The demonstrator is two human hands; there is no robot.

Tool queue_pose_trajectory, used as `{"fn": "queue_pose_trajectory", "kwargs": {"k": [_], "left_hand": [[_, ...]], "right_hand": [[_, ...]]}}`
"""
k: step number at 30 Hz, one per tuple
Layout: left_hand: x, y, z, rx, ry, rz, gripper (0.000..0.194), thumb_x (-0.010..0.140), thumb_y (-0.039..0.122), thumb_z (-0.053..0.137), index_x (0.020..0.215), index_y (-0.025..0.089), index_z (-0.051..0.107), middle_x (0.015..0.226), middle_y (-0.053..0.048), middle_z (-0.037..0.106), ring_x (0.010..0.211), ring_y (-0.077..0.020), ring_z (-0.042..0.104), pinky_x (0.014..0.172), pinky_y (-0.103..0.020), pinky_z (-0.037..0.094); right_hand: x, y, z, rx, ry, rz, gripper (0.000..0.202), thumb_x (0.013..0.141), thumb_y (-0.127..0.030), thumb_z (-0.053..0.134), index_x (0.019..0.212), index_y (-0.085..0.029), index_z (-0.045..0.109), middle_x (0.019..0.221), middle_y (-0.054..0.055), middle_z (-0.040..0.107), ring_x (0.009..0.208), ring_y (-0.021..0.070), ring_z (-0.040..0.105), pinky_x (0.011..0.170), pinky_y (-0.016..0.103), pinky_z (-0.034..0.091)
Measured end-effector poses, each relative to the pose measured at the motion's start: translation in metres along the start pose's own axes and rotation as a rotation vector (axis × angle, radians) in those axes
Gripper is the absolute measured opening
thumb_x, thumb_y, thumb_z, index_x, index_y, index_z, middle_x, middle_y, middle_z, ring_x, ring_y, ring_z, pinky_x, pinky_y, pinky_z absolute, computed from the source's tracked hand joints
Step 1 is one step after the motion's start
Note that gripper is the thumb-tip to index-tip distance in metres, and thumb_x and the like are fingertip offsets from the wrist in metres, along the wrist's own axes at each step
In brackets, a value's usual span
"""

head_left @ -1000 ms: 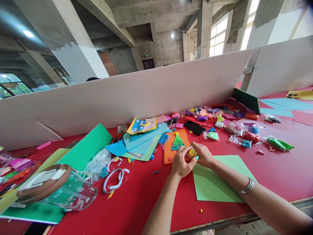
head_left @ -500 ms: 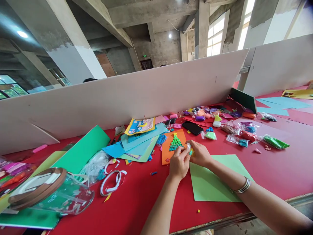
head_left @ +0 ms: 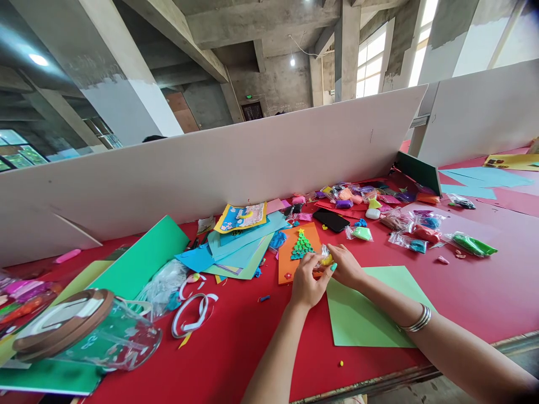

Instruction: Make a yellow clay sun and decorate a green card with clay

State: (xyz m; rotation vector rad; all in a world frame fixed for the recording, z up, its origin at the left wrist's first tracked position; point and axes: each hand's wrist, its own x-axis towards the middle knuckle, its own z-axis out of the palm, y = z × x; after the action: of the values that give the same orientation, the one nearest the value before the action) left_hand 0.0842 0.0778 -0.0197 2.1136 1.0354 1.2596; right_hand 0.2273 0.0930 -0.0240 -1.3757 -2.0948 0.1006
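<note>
Between my two hands is a small clear plastic bag of yellow clay. My left hand pinches it from the left, thumb extended toward the right fingers. From the right, the bent fingers of my right hand close on the bag; some fingertips are hidden. Just beyond them lies an orange card bearing a green tree of small round pieces with a yellow star on top. Under my right wrist is a light green sheet. A tiny yellow clay bit sits near the table edge.
Bagged clay and a black phone lie behind the hands. Stacked coloured paper, white paper strips and a clear jar with a brown lid are at left. A white partition crosses the back.
My left thumb has moved slightly right and my hands have parted a little, so more of the yellow clay in the bag shows. Everything else stays put.
</note>
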Motion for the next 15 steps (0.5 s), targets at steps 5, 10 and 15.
{"fn": "queue_pose_trajectory", "kwargs": {"k": [5, 10, 15], "left_hand": [[0.002, -0.002, 0.000, -0.033, -0.036, -0.062, 0.022, 0.082, 0.037, 0.055, 0.081, 0.017, 0.063, 0.090, -0.006, 0.055, 0.077, -0.0136, 0.059, 0.059, -0.021, 0.052], [0.002, -0.009, 0.001, 0.218, 0.037, 0.070, 0.024, 0.087, 0.030, 0.048, 0.081, 0.018, 0.067, 0.087, -0.006, 0.057, 0.081, -0.0156, 0.058, 0.067, -0.025, 0.051], [0.002, -0.017, -0.001, 0.361, 0.152, 0.226, 0.026, 0.090, 0.026, 0.043, 0.105, 0.019, 0.062, 0.094, -0.008, 0.060, 0.090, -0.0186, 0.059, 0.075, -0.029, 0.051]], "right_hand": [[-0.003, 0.000, 0.003, -0.022, 0.007, -0.096, 0.020, 0.081, -0.031, 0.051, 0.071, -0.021, 0.037, 0.065, 0.002, 0.054, 0.061, 0.0179, 0.049, 0.064, 0.030, 0.035], [-0.002, 0.001, 0.008, -0.040, 0.014, -0.085, 0.013, 0.076, -0.024, 0.052, 0.074, -0.020, 0.040, 0.067, 0.001, 0.054, 0.061, 0.0168, 0.050, 0.064, 0.029, 0.035], [0.002, -0.002, 0.008, -0.012, 0.133, -0.032, 0.024, 0.072, -0.021, 0.057, 0.094, -0.016, 0.048, 0.085, 0.006, 0.059, 0.079, 0.0199, 0.053, 0.071, 0.029, 0.039]]}}
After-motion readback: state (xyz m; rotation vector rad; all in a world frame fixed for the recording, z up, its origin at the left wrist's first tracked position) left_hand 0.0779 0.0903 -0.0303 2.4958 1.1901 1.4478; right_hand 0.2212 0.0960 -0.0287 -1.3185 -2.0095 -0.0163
